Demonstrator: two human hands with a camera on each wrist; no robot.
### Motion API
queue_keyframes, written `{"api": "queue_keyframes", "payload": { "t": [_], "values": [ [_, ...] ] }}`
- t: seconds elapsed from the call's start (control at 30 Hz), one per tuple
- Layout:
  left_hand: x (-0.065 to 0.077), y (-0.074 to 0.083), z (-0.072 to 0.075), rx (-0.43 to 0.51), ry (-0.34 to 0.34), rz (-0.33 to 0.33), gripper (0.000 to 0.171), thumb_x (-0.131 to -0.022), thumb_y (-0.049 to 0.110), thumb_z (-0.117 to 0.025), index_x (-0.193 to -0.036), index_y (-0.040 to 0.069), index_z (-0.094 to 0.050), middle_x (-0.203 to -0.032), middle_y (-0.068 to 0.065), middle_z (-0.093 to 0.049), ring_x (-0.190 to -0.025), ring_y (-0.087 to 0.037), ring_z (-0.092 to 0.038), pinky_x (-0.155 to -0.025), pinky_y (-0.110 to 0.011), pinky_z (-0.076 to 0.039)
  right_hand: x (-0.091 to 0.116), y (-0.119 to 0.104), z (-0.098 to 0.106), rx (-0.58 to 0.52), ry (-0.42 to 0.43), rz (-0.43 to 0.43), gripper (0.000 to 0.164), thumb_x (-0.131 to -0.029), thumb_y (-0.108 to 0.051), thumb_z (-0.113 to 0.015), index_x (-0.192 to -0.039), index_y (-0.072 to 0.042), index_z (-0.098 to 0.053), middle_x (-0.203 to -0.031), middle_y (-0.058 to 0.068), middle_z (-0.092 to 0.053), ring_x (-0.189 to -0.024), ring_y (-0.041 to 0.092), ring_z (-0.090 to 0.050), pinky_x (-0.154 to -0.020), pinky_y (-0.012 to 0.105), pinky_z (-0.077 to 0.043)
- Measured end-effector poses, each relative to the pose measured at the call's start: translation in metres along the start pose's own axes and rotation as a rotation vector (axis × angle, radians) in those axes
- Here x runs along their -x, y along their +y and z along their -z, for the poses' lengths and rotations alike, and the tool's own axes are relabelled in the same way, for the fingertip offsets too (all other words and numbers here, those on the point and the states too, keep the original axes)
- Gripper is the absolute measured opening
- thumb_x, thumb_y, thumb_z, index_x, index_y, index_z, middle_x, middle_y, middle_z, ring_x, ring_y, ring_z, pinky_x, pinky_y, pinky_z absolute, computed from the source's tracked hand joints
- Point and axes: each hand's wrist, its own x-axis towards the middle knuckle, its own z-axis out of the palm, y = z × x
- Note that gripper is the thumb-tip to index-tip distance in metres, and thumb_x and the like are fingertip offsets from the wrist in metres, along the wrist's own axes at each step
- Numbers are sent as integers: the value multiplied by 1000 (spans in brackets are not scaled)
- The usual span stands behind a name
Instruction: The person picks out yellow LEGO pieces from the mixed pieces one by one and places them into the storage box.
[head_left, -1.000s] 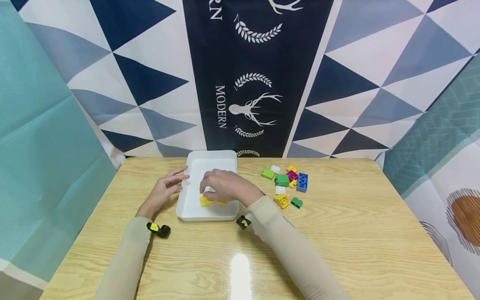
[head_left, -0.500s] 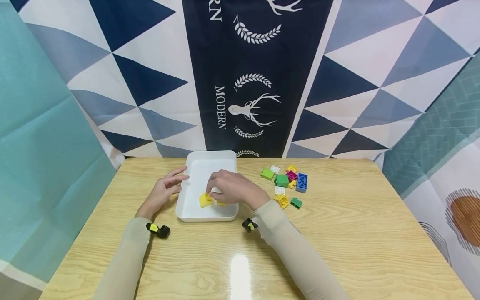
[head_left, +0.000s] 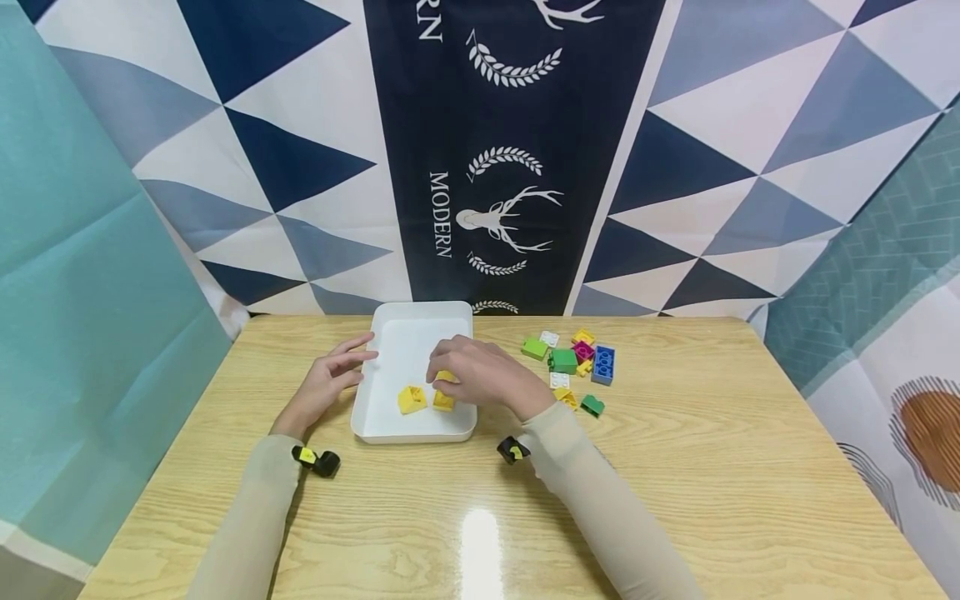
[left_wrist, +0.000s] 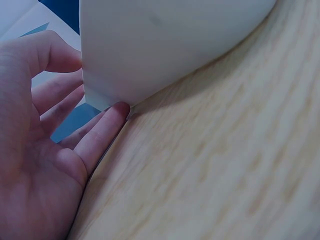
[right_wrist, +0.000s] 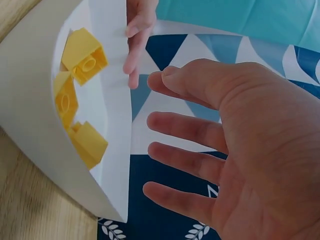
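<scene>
A white tray stands at the table's back, with yellow toy bricks in it. One yellow brick lies at the tray's near end; to its right another yellow brick shows partly under my right hand. In the right wrist view three yellow bricks are in the tray, apart from my right hand, whose fingers are spread and hold nothing. My left hand rests its fingers against the tray's left wall. The left wrist view shows its fingertips touching the white wall low, near the table.
Right of the tray lies a loose group of toy bricks: a blue brick, a green brick, a light green brick, a magenta brick, white ones and several others. A patterned cloth hangs behind the table.
My right hand has moved right across the tray, uncovering the left yellow brick and more of the one beside it. My left hand has stayed at the tray's side.
</scene>
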Motion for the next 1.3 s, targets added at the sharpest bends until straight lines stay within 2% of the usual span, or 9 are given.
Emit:
{"api": "queue_keyframes", "payload": {
  "t": [0.23, 0.47, 0.83, 1.3],
  "values": [
    [0, 0, 0, -4, -2, -12, 40, -108, -5, -60, -146, -12, -67, -183, -22, -38, -175, -43, -25, -120, 1, -38, 6, 6, 1, 18, 33, 7, 19, -110, -24, -74, -123, -18, -86, -142, 4, -78, -135, 25, -69, -112, 46, -64],
    [0, 1, 0, -15, -4, -5, 39, -109, -3, -61, -147, -11, -67, -183, -21, -38, -175, -44, -25, -120, 0, -38, 14, 8, 2, 22, 30, -14, 21, -110, -25, -73, -125, -19, -86, -146, 5, -76, -139, 27, -67, -117, 51, -62],
    [0, 1, 0, -8, -4, -9, 40, -109, -4, -60, -147, -12, -66, -183, -23, -37, -175, -44, -25, -119, 1, -38, 20, 17, 0, 43, 43, -20, 19, -108, -22, -75, -123, -19, -87, -146, 7, -77, -140, 29, -68, -115, 53, -63],
    [0, 2, 0, -13, -6, -1, 40, -109, -4, -59, -148, -11, -66, -183, -21, -37, -175, -43, -25, -120, 0, -38, 37, 28, -2, 74, 73, -18, 20, -107, -15, -75, -121, -16, -88, -143, 9, -79, -137, 31, -70, -119, 51, -62]
  ]
}}
